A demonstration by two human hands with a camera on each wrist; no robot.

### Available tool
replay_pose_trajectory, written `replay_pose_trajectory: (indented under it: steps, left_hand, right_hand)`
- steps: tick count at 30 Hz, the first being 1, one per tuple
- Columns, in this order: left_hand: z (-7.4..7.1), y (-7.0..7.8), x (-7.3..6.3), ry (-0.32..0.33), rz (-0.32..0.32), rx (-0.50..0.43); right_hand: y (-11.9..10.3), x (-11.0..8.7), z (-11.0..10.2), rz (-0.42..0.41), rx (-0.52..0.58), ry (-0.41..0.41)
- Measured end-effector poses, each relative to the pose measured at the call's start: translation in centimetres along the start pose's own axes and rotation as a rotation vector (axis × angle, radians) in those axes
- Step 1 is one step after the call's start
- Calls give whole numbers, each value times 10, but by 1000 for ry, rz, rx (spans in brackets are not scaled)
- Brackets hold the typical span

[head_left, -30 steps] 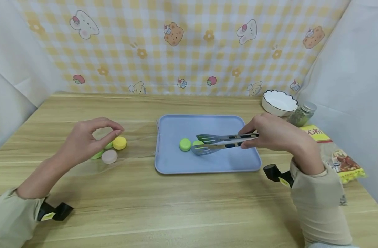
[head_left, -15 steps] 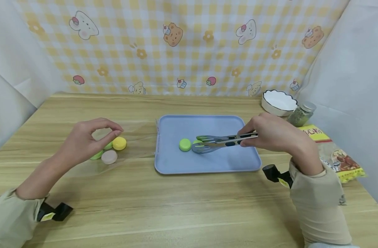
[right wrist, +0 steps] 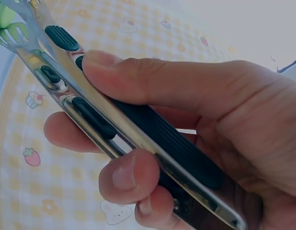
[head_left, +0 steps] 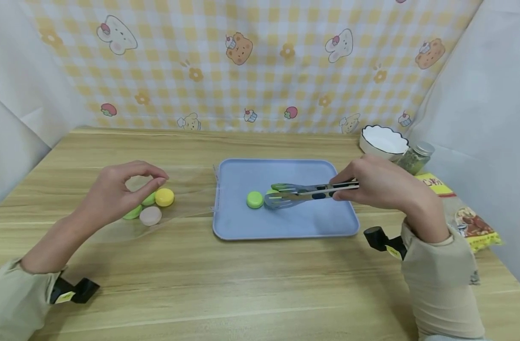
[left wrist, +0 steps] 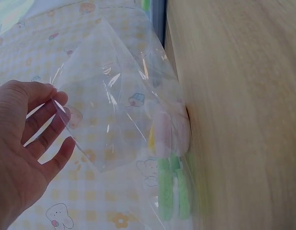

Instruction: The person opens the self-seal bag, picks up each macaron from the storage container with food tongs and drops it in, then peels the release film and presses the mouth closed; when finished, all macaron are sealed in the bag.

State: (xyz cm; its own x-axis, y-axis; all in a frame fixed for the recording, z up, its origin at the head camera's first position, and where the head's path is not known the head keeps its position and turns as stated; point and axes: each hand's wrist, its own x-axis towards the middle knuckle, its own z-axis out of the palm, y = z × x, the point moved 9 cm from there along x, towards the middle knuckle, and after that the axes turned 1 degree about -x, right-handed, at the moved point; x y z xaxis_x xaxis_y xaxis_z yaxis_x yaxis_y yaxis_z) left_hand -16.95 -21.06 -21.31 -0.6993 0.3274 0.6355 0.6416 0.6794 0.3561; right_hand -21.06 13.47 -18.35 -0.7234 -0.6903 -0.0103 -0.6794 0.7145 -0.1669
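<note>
With thumb and fingertips my left hand (head_left: 111,192) pinches the edge of a clear plastic bag (left wrist: 107,91), its mouth spread toward the tray. Inside or under the film lie a yellow macaron (head_left: 164,197), a pale pink macaron (head_left: 150,216) and green macarons (head_left: 134,212). My right hand (head_left: 377,184) grips metal tongs (right wrist: 124,124) with dark green grip pads, held low over the blue tray (head_left: 234,227). Between the tong heads sits a partly hidden green macaron (head_left: 274,193). Just left of it, another green macaron (head_left: 255,200) rests on the tray.
At the back right stand a white scalloped dish (head_left: 383,141) and a glass jar of green flakes (head_left: 416,157). A yellow food packet (head_left: 473,220) lies beside my right forearm. A checked cloth (head_left: 260,71) hangs behind the wooden table (head_left: 226,293).
The tong arms have come closer together around the green macaron as my right hand squeezes. My left hand and the bag stay nearly still.
</note>
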Motion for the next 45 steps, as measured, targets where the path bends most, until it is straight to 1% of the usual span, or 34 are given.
replay_pose_trajectory:
  steps: [7,14,18,24,28,32,37,40,45]
  left_hand:
    - [-3,3,1,17,31,-3]
    - [-3,1,1,13,-3,-15]
    - [-3,1,0,12,-11,-16]
    - [-5,1,0,17,-15,-17]
    - [-4,2,0,14,-16,-22]
    - [-3,3,1,10,-6,-28]
    - [-3,2,1,10,1,-26]
    - [-3,2,1,12,2,-25]
    - [-2,2,1,14,3,-20]
  right_hand:
    - [4,-1,-5,2,-7,30]
    - [7,-3,-10,0,-8,65]
    - [7,-2,-11,-16,3,82]
    - [8,2,-12,-24,28,83]
    - [7,3,-11,-23,27,82]
    - [2,4,-12,-34,21,97]
    - [-17,15,-13,-104,10,122]
    - [-30,25,-9,-151,23,111]
    - [-46,41,1,-186,29,72]
